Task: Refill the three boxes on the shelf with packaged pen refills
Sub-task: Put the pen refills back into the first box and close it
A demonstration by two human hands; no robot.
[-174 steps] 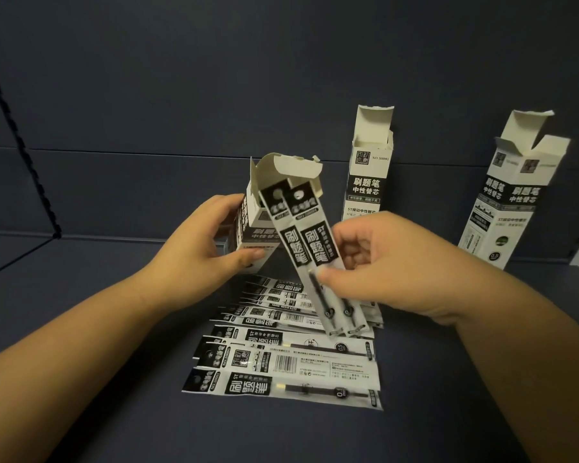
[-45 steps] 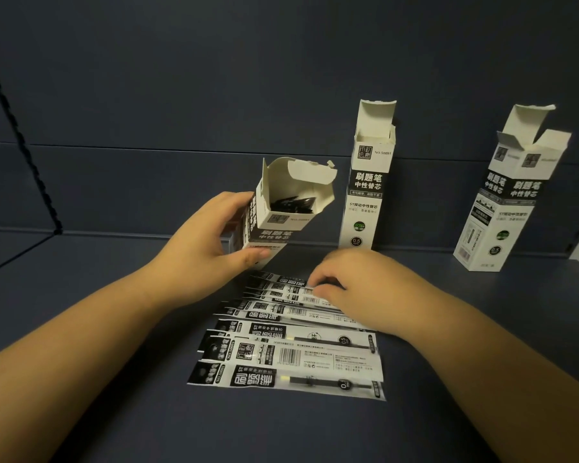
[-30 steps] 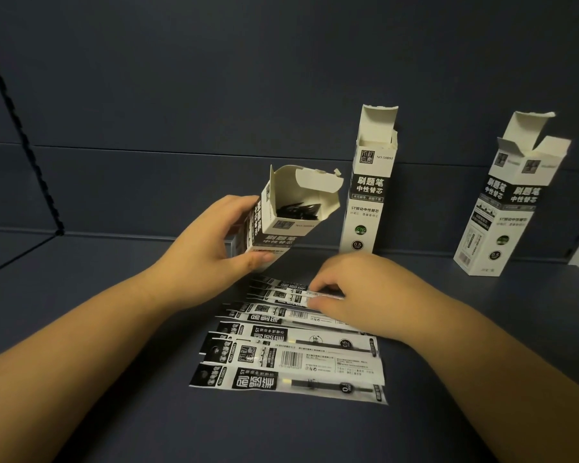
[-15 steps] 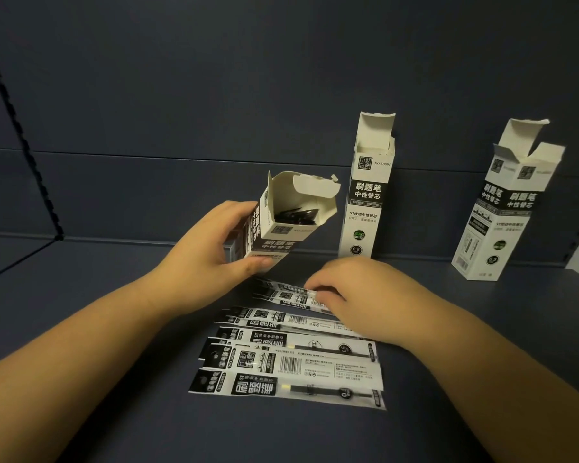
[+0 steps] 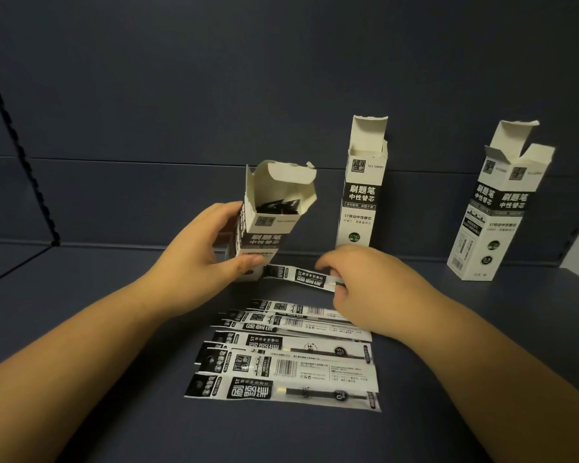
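While left hand [image 5: 194, 262] grips the tilted, part-filled refill box [image 5: 264, 222] on the shelf [image 5: 81, 329], right hand [image 5: 358, 282] pinches one packaged refill [image 5: 301, 277] beside it; advise entering the mouth end-first, clear of the flaps.

Three white-and-black cardboard boxes, all top flaps open. Left box [image 5: 264, 222]: tilted, base on the shelf, dark packet ends visible inside. Middle box [image 5: 361, 192]: upright, just right of the left box, against the back wall. Right box [image 5: 495, 212]: leaning, well right of the middle box. One refill packet [image 5: 301, 279] lifted, lying crosswise in front of the left box. Remaining packets [image 5: 288, 355] fanned flat, nearer than that box.
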